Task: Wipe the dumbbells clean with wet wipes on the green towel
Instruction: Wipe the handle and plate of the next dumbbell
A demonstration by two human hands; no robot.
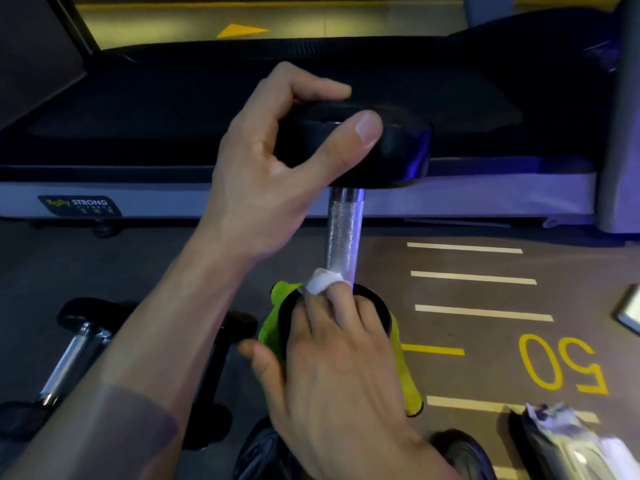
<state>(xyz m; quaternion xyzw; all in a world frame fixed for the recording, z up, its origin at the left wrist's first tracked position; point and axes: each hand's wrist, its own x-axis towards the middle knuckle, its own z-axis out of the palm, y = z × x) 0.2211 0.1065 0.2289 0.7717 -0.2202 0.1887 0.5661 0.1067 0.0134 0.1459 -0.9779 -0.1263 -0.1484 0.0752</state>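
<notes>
Dumbbell (344,233) upright on green towel (408,382), wiping under way.
Left hand (277,168) grips top head; right hand (343,358) fingers (341,297) press wet wipe (322,281) to handle base; second dumbbell (69,355) apparently unwiped.

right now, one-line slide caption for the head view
Left hand steadies an upright dumbbell on the green towel while the right hand rubs a wet wipe at its handle base.

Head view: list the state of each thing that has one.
Dumbbell: upright on the towel.
Green towel: under the dumbbell.
Wet wipe: pressed to the handle's base.
Left hand: grips the top weight.
Right hand: holds the wipe.
Second dumbbell: lying flat.
</notes>
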